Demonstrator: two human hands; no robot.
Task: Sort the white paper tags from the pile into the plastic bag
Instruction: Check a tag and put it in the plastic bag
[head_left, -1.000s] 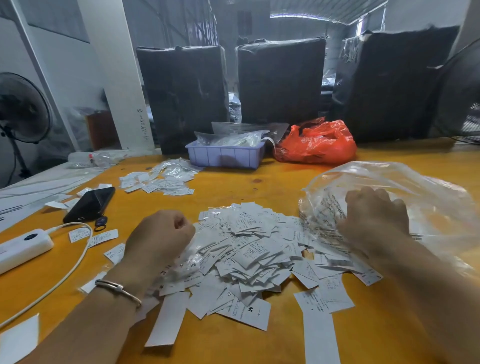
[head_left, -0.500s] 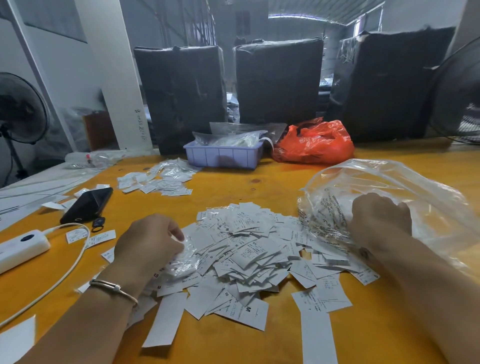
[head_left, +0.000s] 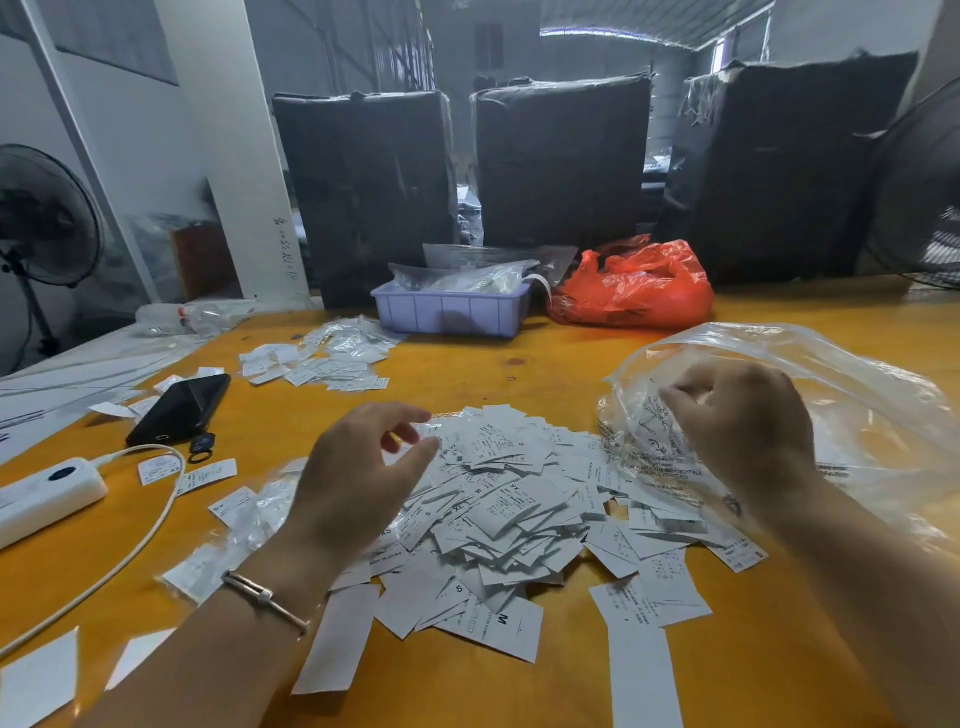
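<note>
Most of the white paper tags (head_left: 498, 499) lie heaped on the table (head_left: 545, 374). Your left hand (head_left: 358, 478) hovers over them, grip loosely spread and empty; your right hand (head_left: 748, 431) pinches the plastic bag (head_left: 831, 395) mouth. Next, gather a bunch and feed it in.

On the orange surface (head_left: 519, 364), a black phone (head_left: 179, 408) lies at the left, near a white power bank (head_left: 47, 496) with a white cable (head_left: 130, 540). Farther back sits a lavender tray (head_left: 449, 312) beside a red plastic bag (head_left: 634, 286). Behind stand 3 black-wrapped bales (head_left: 561, 161), with a fan (head_left: 41, 218) at far left.
</note>
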